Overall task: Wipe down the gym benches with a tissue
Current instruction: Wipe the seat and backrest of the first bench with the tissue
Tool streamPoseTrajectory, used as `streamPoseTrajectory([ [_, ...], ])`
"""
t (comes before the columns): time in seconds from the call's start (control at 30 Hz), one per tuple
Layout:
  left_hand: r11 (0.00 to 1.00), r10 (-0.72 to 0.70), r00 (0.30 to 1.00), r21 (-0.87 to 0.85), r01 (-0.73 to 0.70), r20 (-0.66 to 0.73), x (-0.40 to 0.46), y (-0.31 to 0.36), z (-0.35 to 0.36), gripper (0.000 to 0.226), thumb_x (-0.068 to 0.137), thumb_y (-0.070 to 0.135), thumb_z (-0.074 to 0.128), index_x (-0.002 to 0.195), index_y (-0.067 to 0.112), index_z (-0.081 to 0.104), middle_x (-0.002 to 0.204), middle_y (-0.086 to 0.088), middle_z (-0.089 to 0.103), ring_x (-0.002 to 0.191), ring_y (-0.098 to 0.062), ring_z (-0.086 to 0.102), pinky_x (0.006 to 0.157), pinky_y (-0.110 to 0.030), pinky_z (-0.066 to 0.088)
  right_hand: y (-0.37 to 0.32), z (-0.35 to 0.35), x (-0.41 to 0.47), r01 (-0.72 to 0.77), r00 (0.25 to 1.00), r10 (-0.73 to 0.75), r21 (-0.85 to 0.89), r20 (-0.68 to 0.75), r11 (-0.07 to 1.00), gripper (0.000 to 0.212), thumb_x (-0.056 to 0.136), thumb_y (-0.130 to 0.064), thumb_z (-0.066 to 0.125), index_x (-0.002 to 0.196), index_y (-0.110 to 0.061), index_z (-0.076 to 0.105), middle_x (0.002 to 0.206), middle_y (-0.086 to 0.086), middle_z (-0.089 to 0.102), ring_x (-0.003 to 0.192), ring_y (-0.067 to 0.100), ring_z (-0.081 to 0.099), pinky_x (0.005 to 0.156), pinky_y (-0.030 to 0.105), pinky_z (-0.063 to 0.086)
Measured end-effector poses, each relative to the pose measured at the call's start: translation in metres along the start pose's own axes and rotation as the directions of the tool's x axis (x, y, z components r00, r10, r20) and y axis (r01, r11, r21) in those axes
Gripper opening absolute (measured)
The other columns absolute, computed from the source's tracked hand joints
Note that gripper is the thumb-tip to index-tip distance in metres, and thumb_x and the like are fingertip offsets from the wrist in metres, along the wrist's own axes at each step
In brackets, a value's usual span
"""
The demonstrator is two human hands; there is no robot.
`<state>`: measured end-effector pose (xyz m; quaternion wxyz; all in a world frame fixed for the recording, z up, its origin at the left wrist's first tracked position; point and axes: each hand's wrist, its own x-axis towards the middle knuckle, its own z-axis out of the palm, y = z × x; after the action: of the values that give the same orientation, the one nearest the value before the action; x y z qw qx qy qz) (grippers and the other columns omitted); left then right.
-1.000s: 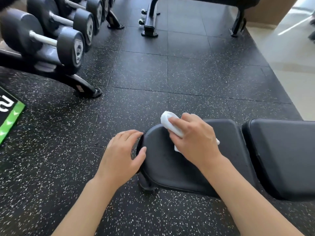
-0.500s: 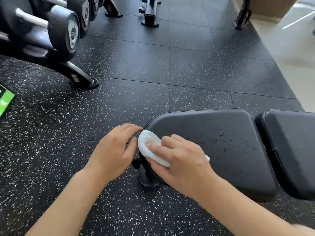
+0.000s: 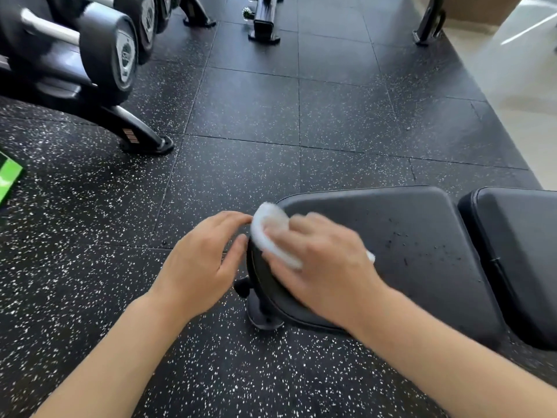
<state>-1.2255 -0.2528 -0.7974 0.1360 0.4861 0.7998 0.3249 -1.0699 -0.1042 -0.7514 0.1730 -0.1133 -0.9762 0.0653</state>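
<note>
A black padded gym bench seat (image 3: 401,236) lies in front of me, with small dark specks on its right part. Its second pad (image 3: 518,260) adjoins on the right. My right hand (image 3: 322,267) holds a folded white tissue (image 3: 271,233) and presses it on the seat's rounded left end. My left hand (image 3: 202,263) hovers just left of that end, fingers relaxed, fingertips close to the tissue, holding nothing. The right hand is motion-blurred.
A dumbbell rack (image 3: 90,64) with black dumbbells stands at the upper left, its foot (image 3: 144,140) on the speckled rubber floor. Another bench's frame (image 3: 262,22) is at the top. A green mat edge (image 3: 9,179) shows at the left. Pale floor lies at the far right.
My right hand has swept the tissue from the seat's top left edge down around the rounded end. The view has tilted down and shifted right. My left hand stays beside the seat end.
</note>
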Motion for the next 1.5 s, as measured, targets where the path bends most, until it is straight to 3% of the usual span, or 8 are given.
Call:
streamPoseTrajectory([
  [0.17,0.998,0.061,0.998,-0.02,-0.061,-0.01,0.001,-0.005,0.003,0.044,0.104,0.031,0.046,0.144,0.018,0.059,0.139,0.01,0.062,0.131,-0.012,0.058,0.111,-0.038,0.047,0.003,0.0,-0.015,0.106,0.994,-0.108,0.1,0.014,0.989,0.024,0.099,-0.04,0.06,0.11,-0.024,0.074,0.08,-0.005,0.057,0.073,0.02,0.051,0.061,0.03,0.039],
  [0.4,0.996,0.087,0.996,-0.015,-0.087,-0.02,0.004,0.002,0.011,0.054,0.102,0.038,0.045,0.151,0.016,0.052,0.147,0.006,0.058,0.139,-0.012,0.05,0.119,-0.021,0.033,0.098,-0.011,0.021,-0.448,0.892,0.444,-0.043,-0.083,0.893,0.025,0.096,-0.042,0.063,0.09,-0.019,0.07,0.076,-0.003,0.048,0.083,0.027,0.058,0.067,0.034,0.035],
  [0.53,0.993,0.112,0.993,-0.032,-0.114,-0.04,0.007,0.004,0.014,0.056,0.102,0.04,0.042,0.151,0.015,0.052,0.147,0.005,0.058,0.139,-0.012,0.05,0.118,-0.014,0.028,0.056,-0.011,0.012,-0.327,0.943,0.322,-0.05,-0.078,0.944,0.021,0.096,-0.038,0.066,0.094,-0.017,0.07,0.077,-0.006,0.045,0.083,0.028,0.057,0.065,0.035,0.039],
  [0.73,0.983,0.153,0.985,-0.091,-0.16,-0.075,0.017,0.005,0.022,0.049,0.104,0.034,0.042,0.147,0.014,0.055,0.143,0.004,0.06,0.135,-0.016,0.055,0.115,-0.036,0.043,0.003,-0.004,-0.028,0.013,1.0,-0.011,0.081,-0.026,0.997,0.024,0.099,-0.039,0.061,0.112,-0.023,0.073,0.077,-0.006,0.051,0.071,0.017,0.043,0.058,0.031,0.039],
  [0.97,0.983,0.162,0.985,-0.076,-0.166,-0.057,0.018,0.017,0.023,0.051,0.101,0.032,0.049,0.148,0.013,0.055,0.15,0.002,0.055,0.142,-0.017,0.05,0.121,-0.041,0.039,0.1,-0.035,-0.021,-0.492,0.864,0.482,-0.047,-0.144,0.869,0.024,0.098,-0.037,0.066,0.112,-0.018,0.073,0.081,0.002,0.055,0.089,0.032,0.062,0.072,0.038,0.042],
  [1.07,0.984,0.154,0.987,-0.079,-0.158,-0.049,0.017,0.017,0.02,0.049,0.102,0.029,0.049,0.148,0.014,0.055,0.151,0.003,0.055,0.142,-0.017,0.05,0.12,-0.043,0.04,0.063,-0.028,-0.023,-0.372,0.927,0.362,-0.125,-0.1,0.92,0.034,0.099,-0.039,0.059,0.13,-0.027,0.067,0.087,-0.001,0.058,0.09,0.027,0.059,0.075,0.039,0.045],
  [1.27,0.971,0.18,0.981,-0.151,-0.188,-0.067,0.016,0.009,0.012,0.047,0.101,0.026,0.044,0.143,0.015,0.061,0.147,0.006,0.059,0.14,-0.013,0.053,0.118,-0.045,0.043,-0.023,-0.005,-0.053,0.043,0.999,-0.043,0.125,-0.005,0.991,0.029,0.103,-0.036,0.054,0.112,-0.016,0.074,0.075,-0.003,0.052,0.068,0.019,0.04,0.06,0.031,0.033],
  [1.5,0.988,0.135,0.99,-0.069,-0.138,-0.038,0.011,0.022,0.016,0.052,0.097,0.039,0.052,0.146,0.021,0.059,0.153,0.009,0.052,0.143,-0.012,0.049,0.121,-0.036,0.039,0.083,-0.025,-0.012,-0.338,0.938,0.326,-0.103,-0.118,0.935,0.026,0.101,-0.04,0.06,0.119,-0.027,0.073,0.086,0.001,0.058,0.089,0.028,0.062,0.071,0.037,0.047],
])
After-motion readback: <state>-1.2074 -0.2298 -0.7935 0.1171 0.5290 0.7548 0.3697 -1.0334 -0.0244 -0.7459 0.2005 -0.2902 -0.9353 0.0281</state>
